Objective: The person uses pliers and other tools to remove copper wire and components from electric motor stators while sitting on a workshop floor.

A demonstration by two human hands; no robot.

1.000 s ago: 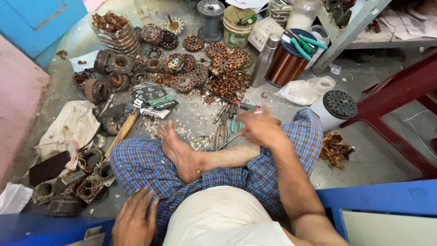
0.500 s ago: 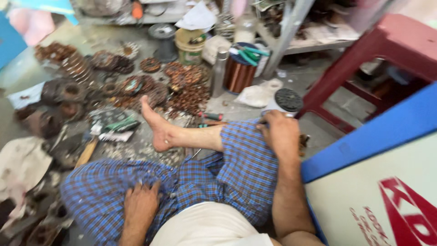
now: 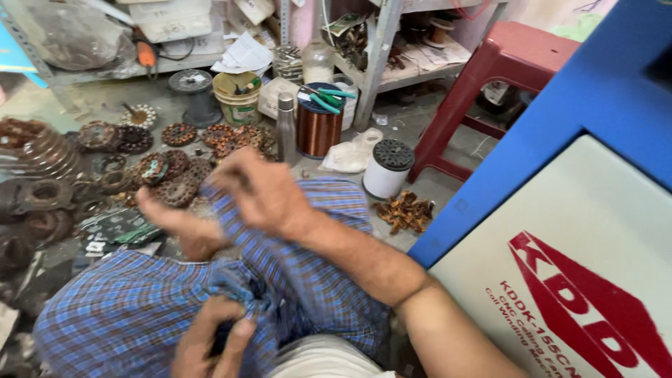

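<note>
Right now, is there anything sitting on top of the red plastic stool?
No, the red stool has a bare seat, standing beside the metal shelf.

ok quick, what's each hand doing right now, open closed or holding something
Left hand: closed, gripping a fold of the blue checked cloth at the lap.
Right hand: blurred, resting on the cloth over the knee; open or closed cannot be told.

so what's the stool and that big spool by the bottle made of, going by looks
The stool looks like moulded plastic: even dark red, smooth, slightly glossy. The spool seems wound with enamelled copper wire: shiny reddish-brown, fine vertical sheen. The bottle looks like brushed steel.
</note>
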